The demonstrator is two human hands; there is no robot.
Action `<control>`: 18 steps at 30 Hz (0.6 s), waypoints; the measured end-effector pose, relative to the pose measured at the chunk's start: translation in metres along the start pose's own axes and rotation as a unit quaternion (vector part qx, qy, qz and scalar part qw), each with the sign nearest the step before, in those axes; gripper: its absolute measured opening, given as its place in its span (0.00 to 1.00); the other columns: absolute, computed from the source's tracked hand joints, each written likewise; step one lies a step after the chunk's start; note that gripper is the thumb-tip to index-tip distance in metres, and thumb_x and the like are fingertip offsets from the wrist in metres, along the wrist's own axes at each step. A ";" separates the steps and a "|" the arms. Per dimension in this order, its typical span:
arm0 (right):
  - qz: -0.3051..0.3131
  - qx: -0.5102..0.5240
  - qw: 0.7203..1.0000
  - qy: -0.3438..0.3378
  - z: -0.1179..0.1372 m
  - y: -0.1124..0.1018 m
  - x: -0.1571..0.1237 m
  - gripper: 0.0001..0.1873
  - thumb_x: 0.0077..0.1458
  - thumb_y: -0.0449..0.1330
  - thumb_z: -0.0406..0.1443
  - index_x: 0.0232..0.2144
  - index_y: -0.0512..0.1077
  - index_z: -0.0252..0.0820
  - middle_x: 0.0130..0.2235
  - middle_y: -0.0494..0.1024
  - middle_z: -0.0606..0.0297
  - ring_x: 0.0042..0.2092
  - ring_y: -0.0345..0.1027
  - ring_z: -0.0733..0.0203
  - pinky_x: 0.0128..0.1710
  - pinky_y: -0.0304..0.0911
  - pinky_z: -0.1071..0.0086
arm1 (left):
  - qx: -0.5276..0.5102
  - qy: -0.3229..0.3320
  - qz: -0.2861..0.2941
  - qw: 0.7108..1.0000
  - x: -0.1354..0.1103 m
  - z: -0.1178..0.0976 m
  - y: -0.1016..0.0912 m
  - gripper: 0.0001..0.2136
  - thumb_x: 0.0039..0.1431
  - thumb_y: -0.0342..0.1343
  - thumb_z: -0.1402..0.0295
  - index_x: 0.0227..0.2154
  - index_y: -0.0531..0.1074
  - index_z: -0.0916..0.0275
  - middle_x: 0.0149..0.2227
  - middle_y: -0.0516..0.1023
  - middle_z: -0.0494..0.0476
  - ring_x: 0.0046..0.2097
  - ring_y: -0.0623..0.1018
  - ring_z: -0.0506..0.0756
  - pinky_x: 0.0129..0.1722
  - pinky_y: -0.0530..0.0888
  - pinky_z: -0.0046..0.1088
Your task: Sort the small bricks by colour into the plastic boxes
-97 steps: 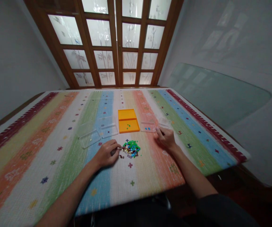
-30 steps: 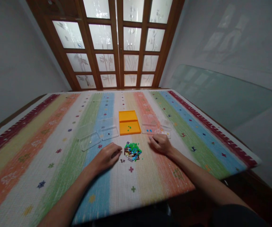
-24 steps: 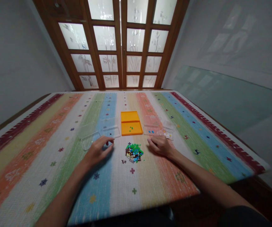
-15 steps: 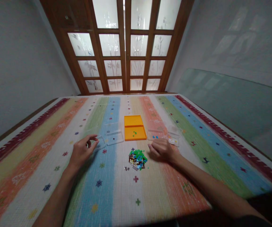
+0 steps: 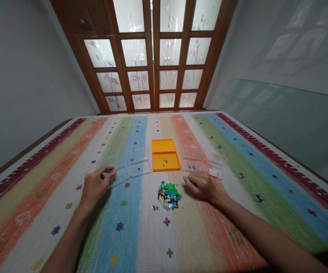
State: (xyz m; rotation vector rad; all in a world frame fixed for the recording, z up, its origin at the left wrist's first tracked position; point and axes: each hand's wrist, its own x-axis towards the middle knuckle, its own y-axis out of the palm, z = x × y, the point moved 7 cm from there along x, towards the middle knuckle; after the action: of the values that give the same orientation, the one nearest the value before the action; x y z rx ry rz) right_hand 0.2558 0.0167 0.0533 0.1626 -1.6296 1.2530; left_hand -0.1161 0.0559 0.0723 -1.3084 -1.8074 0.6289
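Observation:
At the left, my left hand (image 5: 97,184) has thumb and fingertips closed at the near left edge of a clear plastic box (image 5: 121,174), which lies on the cloth. My right hand (image 5: 200,185) rests on the table in a loose fist, and its inside is hidden. Between the hands lies a pile of small toy bricks (image 5: 169,195), mostly green, with brown, blue, white and grey ones. Behind the pile an open orange case (image 5: 166,168) holds a few green pieces (image 5: 165,162).
Another clear box (image 5: 140,173) with one tiny dark piece stands left of the case. To its right are a clear box (image 5: 191,159) with two blue pieces (image 5: 191,167) and a further clear box (image 5: 215,173) with white and yellow bits. A striped cloth (image 5: 149,235) covers the table.
My left hand has drawn slightly left and towards me, its fingertips lower at the box edge. My right hand stays in place; the whole view has shifted a little.

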 end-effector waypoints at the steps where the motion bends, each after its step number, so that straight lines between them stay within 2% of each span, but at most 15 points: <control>1: 0.002 0.000 1.000 0.000 0.000 0.000 0.000 0.22 0.64 0.54 0.30 0.17 0.58 0.44 0.17 0.59 0.72 0.21 0.49 0.66 0.25 0.44 0.65 | 0.002 -0.001 0.002 1.000 0.000 0.000 0.000 0.17 0.51 0.54 0.54 0.34 0.80 0.59 0.30 0.83 0.56 0.26 0.74 0.56 0.32 0.72 0.32; 11: 0.014 -0.004 1.000 -0.007 0.003 0.001 0.001 0.23 0.64 0.53 0.30 0.17 0.58 0.43 0.16 0.60 0.71 0.21 0.49 0.67 0.26 0.44 0.65 | -0.017 -0.020 0.034 0.999 0.000 0.002 0.009 0.21 0.52 0.52 0.53 0.41 0.79 0.61 0.36 0.84 0.60 0.28 0.79 0.59 0.35 0.75 0.35; 18: 0.015 0.000 1.000 -0.011 0.004 0.002 0.001 0.22 0.64 0.53 0.30 0.17 0.58 0.43 0.16 0.60 0.72 0.20 0.49 0.67 0.26 0.44 0.65 | -0.028 -0.032 0.033 0.999 0.001 0.001 0.010 0.21 0.51 0.53 0.51 0.40 0.78 0.60 0.35 0.84 0.61 0.32 0.82 0.61 0.37 0.77 0.37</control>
State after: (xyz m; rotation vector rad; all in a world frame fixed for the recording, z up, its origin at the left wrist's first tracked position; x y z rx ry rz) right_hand 0.2514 0.0154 0.0530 0.1527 -1.6573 1.2778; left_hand -0.1119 0.0601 0.0638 -1.4044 -1.8508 0.6667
